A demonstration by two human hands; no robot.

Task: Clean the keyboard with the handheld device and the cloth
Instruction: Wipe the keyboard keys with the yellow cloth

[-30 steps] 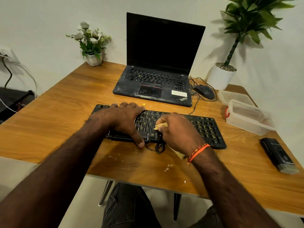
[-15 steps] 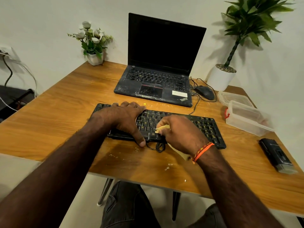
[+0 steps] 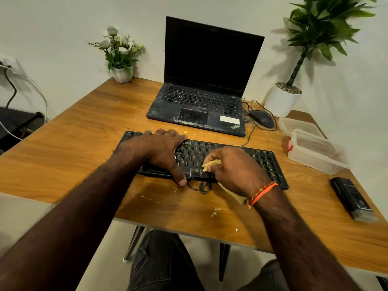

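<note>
A person wipes a black keyboard [image 3: 231,156] at the table's [image 3: 84,148] centre, the right hand [image 3: 235,171] gripping a yellow cloth [image 3: 211,164] against the keys while the left hand [image 3: 159,150] lies flat, fingers straight, bracing the 9 o'clock end. The handheld device [image 3: 352,199] lies untouched at 3 o'clock; crumbs at 6 o'clock suggest cleaning is unfinished.

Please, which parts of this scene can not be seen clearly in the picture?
- Head view: the left hand covers the left keys of the keyboard.
- The right hand hides most of the cloth, so its size is unclear.
- Key legends are too small to read.
- The handheld device shows no readable detail.
- The tall plant is cut off by the top edge.
</note>
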